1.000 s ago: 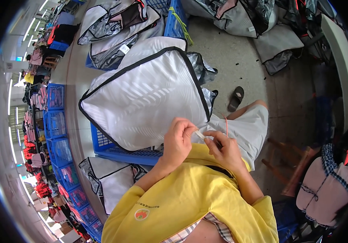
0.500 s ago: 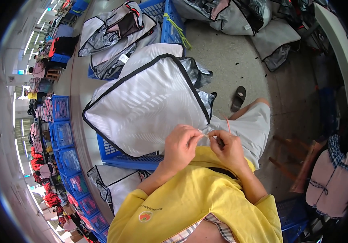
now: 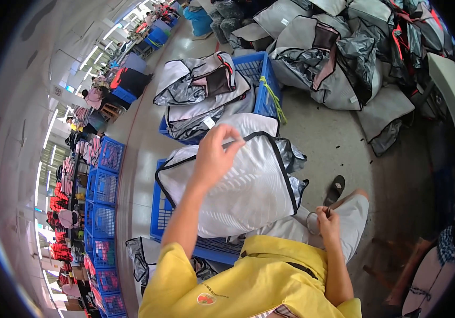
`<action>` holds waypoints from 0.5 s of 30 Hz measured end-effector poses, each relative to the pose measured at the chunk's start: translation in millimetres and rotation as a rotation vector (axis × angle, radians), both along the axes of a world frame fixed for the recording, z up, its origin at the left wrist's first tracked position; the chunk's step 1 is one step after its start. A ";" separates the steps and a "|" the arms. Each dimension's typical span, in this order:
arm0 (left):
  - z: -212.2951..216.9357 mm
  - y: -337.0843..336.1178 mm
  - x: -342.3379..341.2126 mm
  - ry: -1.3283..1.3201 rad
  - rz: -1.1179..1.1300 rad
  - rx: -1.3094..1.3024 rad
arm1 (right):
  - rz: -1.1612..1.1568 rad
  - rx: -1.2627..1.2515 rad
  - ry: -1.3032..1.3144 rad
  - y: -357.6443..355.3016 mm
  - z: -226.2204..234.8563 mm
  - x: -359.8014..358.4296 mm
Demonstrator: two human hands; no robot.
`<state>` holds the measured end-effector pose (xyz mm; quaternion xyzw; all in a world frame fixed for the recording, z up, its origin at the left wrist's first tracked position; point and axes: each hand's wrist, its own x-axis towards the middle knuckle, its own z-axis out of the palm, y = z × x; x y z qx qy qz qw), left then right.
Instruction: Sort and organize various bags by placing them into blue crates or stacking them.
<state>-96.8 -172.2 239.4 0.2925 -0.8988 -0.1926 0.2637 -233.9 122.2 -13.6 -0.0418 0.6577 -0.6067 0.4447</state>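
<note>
Head view: worker seated, yellow shirt (image 3: 270, 275), pale grey shorts; both hands in frame.
Left hand: raised over the bag, in front of its upper black edge (image 3: 220, 153); fingers bent, thumb and index close together; cannot tell if anything is pinched or if the fabric is touched.
Right hand: low, over the shorts, curled closed (image 3: 328, 221); grasping a small looped item (image 3: 308, 224), kind unclear, dark bit at top.
White bag: large, black-trimmed, patterned sheen (image 3: 248, 193); on top of a blue crate, close in front of the worker, silvery folds poking out at its right.
Blue crate: under the bag, left wall and near side showing (image 3: 159, 217).
Beyond bag: stacked grey-silver bags (image 3: 198, 85), next to another crate with a yellow-green tie (image 3: 273, 98).
Far right: heap of grey bags (image 3: 338, 69) on the floor.
Floor: dark slipper (image 3: 336, 188) near the knee.
Far left: row of blue crates (image 3: 102, 185).
</note>
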 end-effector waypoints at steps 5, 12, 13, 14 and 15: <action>-5.8 -62.2 -25.2 -0.128 -0.088 0.351 | 0.008 -0.063 -0.022 -2.6 -33.2 2.9; -21.6 -60.4 -43.9 -0.366 -0.082 0.272 | -0.050 -0.071 -0.201 2.3 -38.8 -3.7; -29.5 -61.8 -43.4 -0.328 -0.093 0.206 | -0.052 -0.068 -0.197 3.6 -38.4 -4.5; -32.3 -60.4 -41.5 -0.292 -0.099 0.140 | -0.042 -0.078 -0.182 3.4 -35.5 -4.3; -34.9 -58.6 -39.2 -0.292 -0.097 0.141 | -0.030 -0.087 -0.169 3.6 -34.1 -3.8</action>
